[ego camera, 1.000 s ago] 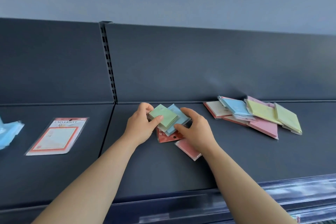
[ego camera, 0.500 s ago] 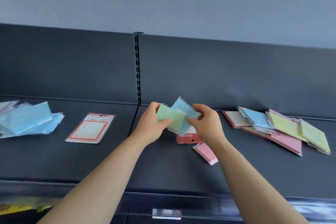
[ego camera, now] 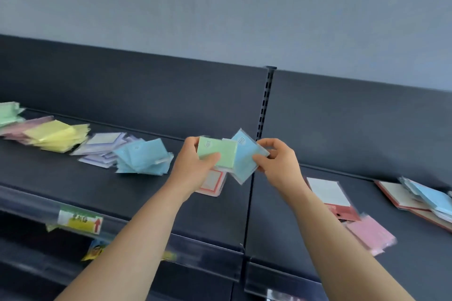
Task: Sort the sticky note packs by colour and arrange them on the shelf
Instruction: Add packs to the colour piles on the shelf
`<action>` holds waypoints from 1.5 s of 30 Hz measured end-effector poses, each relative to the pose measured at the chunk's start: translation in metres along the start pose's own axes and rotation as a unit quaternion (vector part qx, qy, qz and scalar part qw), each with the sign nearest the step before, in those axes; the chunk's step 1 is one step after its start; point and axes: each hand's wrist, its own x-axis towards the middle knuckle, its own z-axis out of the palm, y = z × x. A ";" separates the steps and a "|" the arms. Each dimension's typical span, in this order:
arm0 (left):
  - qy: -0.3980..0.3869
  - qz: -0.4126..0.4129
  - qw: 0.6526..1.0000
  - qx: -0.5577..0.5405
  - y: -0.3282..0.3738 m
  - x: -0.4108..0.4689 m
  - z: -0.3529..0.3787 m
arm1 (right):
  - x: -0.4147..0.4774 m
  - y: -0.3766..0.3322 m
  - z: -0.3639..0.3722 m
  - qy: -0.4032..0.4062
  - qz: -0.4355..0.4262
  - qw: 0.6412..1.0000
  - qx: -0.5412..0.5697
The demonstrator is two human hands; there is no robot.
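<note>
- Green pack [ego camera: 219, 154] is held clear of the shelf [ego camera: 146, 193], just left of the slotted upright [ego camera: 265, 105]. The left hand [ego camera: 193, 166] pinches it, thumb across the front, fingers curled out of sight behind.
- Blue pack [ego camera: 244, 161] tilts across the upright's line, its left part hidden behind the green pack. The right hand [ego camera: 278, 164] grips its right corner between thumb and fingertips.
- Left of the upright, under the hands, lies a red-bordered pack [ego camera: 212, 182], half covered by the left hand.
- Further left lie a blue pile [ego camera: 144, 159], a lilac pile [ego camera: 102, 146] and a yellow pile [ego camera: 57, 135], all smeared by blur. A green pile [ego camera: 8, 113] is cut off at the frame edge.
- Right of the upright lie a red-and-white pack [ego camera: 330, 193], partly behind the right forearm, and a blurred pink pack [ego camera: 369, 233].
- Far right, a mixed heap [ego camera: 420, 195] runs out of frame.
- Print on every pack is unreadable.
</note>
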 end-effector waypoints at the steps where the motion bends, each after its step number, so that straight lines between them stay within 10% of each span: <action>1: 0.010 -0.004 1.000 -0.005 -0.002 0.004 -0.015 | 0.002 -0.004 0.014 -0.001 0.000 1.000 0.001; 45: 0.178 -0.017 0.984 0.016 -0.082 0.114 -0.372 | 0.057 -0.104 0.366 -0.002 -0.056 0.997 -0.057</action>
